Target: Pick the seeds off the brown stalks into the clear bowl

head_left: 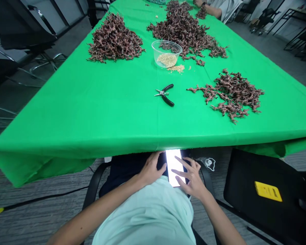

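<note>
1. Green cloth-covered table point(66, 112) extends ahead; black-handled snips point(165, 94) lie mid-table, near reddish-brown sprig heaps point(232, 97) and a clear bowl point(166, 53).
2. Lit smartphone point(174, 166) sits below the table edge: left hand point(150, 169) fingers lie together against its edge; right hand point(191, 178) fingers spread across its screen.

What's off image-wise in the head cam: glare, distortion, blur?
Head view: the phone screen blows out to white and spills glare onto the green tablecloth; wide-angle distortion bends and stretches the cloth's corners; the top right corner falls dark; no obvious motion blur.
</note>
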{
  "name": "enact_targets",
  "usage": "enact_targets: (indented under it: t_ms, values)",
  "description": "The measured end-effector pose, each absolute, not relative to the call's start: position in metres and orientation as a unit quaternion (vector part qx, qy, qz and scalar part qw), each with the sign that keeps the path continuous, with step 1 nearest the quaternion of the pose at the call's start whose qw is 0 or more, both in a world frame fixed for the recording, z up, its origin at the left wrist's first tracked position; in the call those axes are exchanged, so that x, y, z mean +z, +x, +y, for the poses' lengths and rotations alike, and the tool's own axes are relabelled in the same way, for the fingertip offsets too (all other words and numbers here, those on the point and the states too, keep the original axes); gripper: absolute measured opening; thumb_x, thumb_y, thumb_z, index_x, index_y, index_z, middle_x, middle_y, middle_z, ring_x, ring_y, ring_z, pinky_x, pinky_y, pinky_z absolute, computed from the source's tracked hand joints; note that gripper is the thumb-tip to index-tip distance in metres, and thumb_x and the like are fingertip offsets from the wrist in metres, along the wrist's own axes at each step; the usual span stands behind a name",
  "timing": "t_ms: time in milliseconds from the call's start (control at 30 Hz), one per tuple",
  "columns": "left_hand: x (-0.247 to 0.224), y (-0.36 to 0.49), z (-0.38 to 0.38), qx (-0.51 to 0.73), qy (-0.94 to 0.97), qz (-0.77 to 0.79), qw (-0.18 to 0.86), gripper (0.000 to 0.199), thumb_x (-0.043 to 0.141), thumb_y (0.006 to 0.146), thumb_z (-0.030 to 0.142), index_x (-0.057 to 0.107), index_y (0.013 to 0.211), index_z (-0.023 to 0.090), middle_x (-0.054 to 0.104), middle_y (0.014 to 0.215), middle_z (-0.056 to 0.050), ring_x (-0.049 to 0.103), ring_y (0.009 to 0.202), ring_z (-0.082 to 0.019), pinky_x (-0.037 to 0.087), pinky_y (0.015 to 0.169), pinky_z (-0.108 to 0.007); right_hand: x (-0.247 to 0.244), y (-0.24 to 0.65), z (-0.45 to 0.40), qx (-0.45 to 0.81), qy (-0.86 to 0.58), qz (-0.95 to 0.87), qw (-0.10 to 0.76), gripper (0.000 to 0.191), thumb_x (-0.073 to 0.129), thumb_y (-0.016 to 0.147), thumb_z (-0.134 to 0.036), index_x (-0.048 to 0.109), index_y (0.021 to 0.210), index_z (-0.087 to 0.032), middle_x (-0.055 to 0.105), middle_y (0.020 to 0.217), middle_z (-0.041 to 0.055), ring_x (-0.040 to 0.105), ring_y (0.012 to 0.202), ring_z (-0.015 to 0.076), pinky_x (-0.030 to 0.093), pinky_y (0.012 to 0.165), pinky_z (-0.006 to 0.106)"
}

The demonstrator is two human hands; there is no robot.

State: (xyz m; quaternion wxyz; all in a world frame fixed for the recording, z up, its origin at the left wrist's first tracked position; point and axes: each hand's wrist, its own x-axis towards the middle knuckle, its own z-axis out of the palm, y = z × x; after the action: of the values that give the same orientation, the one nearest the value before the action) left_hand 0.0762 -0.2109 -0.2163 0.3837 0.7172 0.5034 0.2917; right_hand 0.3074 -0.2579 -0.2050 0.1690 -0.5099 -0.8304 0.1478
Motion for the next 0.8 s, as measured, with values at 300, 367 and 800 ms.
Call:
enact_targets:
  t_ms: [300, 367, 800]
  values:
    - [-0.2173, 0.0762, -0.2109, 0.295, 0.717, 0.505, 0.380, 0.047, 0.059, 0.086, 0.024, 0.047, 0.131, 0.023, 0.057, 0.132, -0.012, 0.055, 0.122, -0.027, 0.046, 0.105, -0.047, -0.2059, 0.3079, -0.2575, 0.142, -0.510, -0.831, 0.169, 0.038, 0.060, 0.089, -0.032, 0.064, 0.124, -0.046, 0.040, 0.154, -0.0053, 0.040, 0.128, 0.0366, 0.035, 0.090, 0.053]
    - [-0.2172, 0.0763, -0.2109, 0.295, 0.717, 0.505, 0.379, 0.047, 0.060, 0.085, 0.024, 0.048, 0.131, 0.023, 0.057, 0.132, -0.012, 0.055, 0.122, -0.027, 0.046, 0.105, -0.048, -0.2060, 0.3077, -0.2577, 0.142, -0.510, -0.831, 0.169, 0.038, 0.060, 0.089, -0.031, 0.064, 0.124, -0.046, 0.040, 0.153, -0.0055, 0.041, 0.128, 0.0365, 0.035, 0.090, 0.053]
    - [-0.2186, 0.0759, -0.2112, 0.289, 0.720, 0.504, 0.380, 0.046, 0.058, 0.087, 0.026, 0.047, 0.132, 0.022, 0.056, 0.134, -0.012, 0.053, 0.124, -0.027, 0.044, 0.107, -0.046, -0.2056, 0.3083, -0.2567, 0.146, -0.519, -0.823, 0.178, 0.036, 0.060, 0.088, -0.031, 0.067, 0.121, -0.044, 0.046, 0.149, -0.0051, 0.042, 0.127, 0.0354, 0.033, 0.090, 0.052]
